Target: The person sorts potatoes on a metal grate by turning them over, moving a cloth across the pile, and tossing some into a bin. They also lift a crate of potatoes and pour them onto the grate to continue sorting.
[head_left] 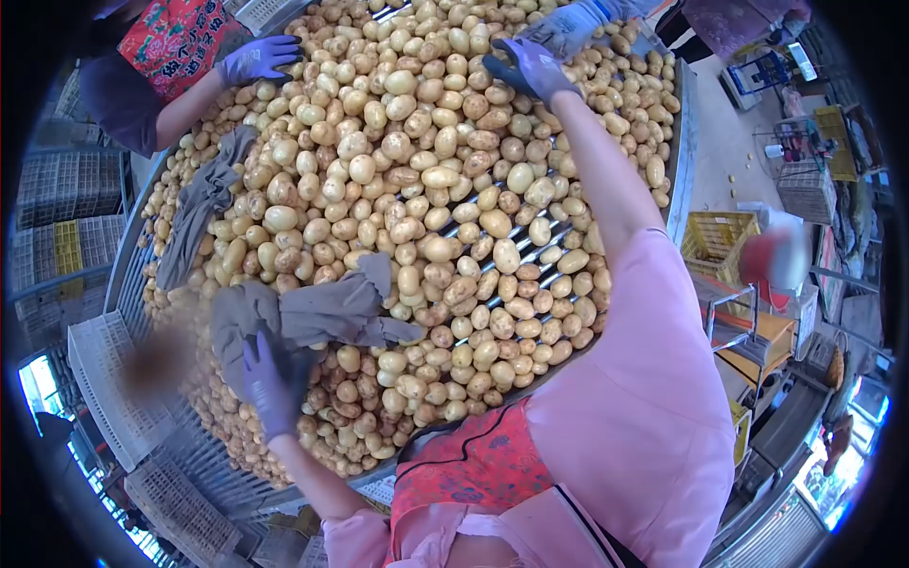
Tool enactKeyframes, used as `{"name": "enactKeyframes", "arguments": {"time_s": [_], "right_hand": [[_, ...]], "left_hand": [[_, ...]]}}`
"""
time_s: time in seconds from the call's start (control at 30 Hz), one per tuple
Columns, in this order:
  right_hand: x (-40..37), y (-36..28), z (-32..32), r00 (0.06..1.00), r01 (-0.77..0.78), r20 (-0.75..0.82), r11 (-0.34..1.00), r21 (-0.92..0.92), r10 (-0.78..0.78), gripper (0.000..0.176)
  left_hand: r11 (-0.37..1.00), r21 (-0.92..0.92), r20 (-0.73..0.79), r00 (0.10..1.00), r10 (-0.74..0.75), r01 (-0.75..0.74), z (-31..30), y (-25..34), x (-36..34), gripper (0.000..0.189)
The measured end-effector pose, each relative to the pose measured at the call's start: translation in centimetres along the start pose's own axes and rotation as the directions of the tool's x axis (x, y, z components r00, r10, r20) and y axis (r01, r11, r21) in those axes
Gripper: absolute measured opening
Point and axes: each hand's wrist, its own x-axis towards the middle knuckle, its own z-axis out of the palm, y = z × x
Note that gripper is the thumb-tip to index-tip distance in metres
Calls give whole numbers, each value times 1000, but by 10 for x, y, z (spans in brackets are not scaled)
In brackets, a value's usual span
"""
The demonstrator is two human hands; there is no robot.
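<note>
A wide roller table (678, 142) is heaped with several small yellow potatoes (426, 180). My left hand (273, 383), in a purple glove, grips a crumpled grey cloth (312, 312) that lies on the potatoes near the table's close edge. My right hand (532, 66), also purple-gloved, is stretched far across the pile and rests palm down on the potatoes with nothing visibly held. My pink sleeve and red patterned apron fill the lower right.
Another person's purple-gloved hand (256, 57) works at the far left edge. A grey-gloved hand (568, 24) reaches in just beyond my right hand. A second grey cloth (199, 208) lies along the left side. White crates (104, 379) stand left and a yellow crate (720, 237) right.
</note>
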Motion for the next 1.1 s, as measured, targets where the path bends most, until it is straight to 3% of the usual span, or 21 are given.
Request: {"name": "enactKeyframes", "arguments": {"time_s": [0.03, 0.07, 0.17, 0.23, 0.27, 0.3, 0.37, 0.4, 0.47, 0.5, 0.57, 0.63, 0.67, 0.7, 0.73, 0.87, 0.93, 1.0, 1.07, 1.1], "right_hand": [[8, -16, 2, 991, -109, 73, 994, -26, 111, 69], [15, -27, 3, 966, -215, 136, 975, -62, 222, 69], [12, -26, 21, 955, -146, 254, 989, -36, 150, 70], [-7, -28, 23, 915, -199, 400, 919, 342, 49, 65], [-36, -61, 4, 911, -221, 405, 920, 324, 76, 62], [-58, -93, -17, 909, -240, 404, 921, 307, 102, 59], [-93, -87, 15, 981, -19, 190, 957, 290, -38, 48], [-114, -89, 25, 977, 141, 107, 932, 334, -186, 36], [-162, -126, 12, 982, 128, 70, 886, 446, -177, 34], [-186, -140, 6, 965, 250, -7, 912, 324, -262, 38], [-225, -172, -4, 964, 262, 2, 954, 148, -265, 42], [-260, -189, -8, 987, 151, -79, 976, 155, -140, 41], [-281, -196, -11, 994, 94, -62, 984, 150, -85, 39], [-299, -201, -16, 992, 122, 26, 990, 69, -124, 37], [-319, -205, -16, 988, 132, 76, 988, 76, -137, 36], [-377, -216, -24, 967, 150, 171, 967, 207, -186, 32], [-384, -219, -39, 936, 208, 212, 929, 305, -279, 31], [-394, -215, -42, 916, 232, 229, 902, 365, -329, 33], [-417, -200, -33, 982, 18, 159, 893, 449, -100, 37], [-417, -195, -33, 997, 4, 73, 909, 416, -37, 34]], "left_hand": [[988, 153, -51, 999, -13, 20, 9, 16, 0, 80], [985, 167, -60, 997, -39, 48, 9, 25, 0, 80], [983, 179, -48, 998, -33, 41, 7, 27, 0, 81], [986, 165, -63, 998, -3, 14, 5, 34, 5, 82], [983, 180, -51, 999, -17, 26, -2, 40, 5, 77], [980, 196, -45, 999, -28, 37, -7, 45, 6, 72], [979, 197, -42, 998, -40, 48, -12, 53, 3, 67], [975, 215, -44, 998, -48, 57, -13, 57, 3, 65], [976, 214, -95, 995, -15, 35, -5, 57, 1, 64], [976, 214, -91, 996, -17, 36, -9, 63, 2, 64], [970, 165, -123, 972, 201, -179, -28, 83, 5, 55], [986, 115, -68, 989, 133, -125, -37, 100, 6, 47], [977, 11, -103, 972, 212, -212, -38, 104, 6, 46], [950, -87, -145, 947, 287, -301, -38, 107, 5, 44], [942, -172, -102, 957, 273, -287, -36, 113, 3, 42], [889, -122, -107, 896, 430, -441, -11, 138, -2, 36], [810, -238, -98, 843, 529, -535, 4, 143, 1, 33], [831, -235, -77, 862, 501, -504, 9, 137, 7, 30], [846, -188, -85, 866, 493, -500, 26, 126, 14, 27], [850, -186, -86, 870, 486, -493, 29, 129, 10, 27]]}}
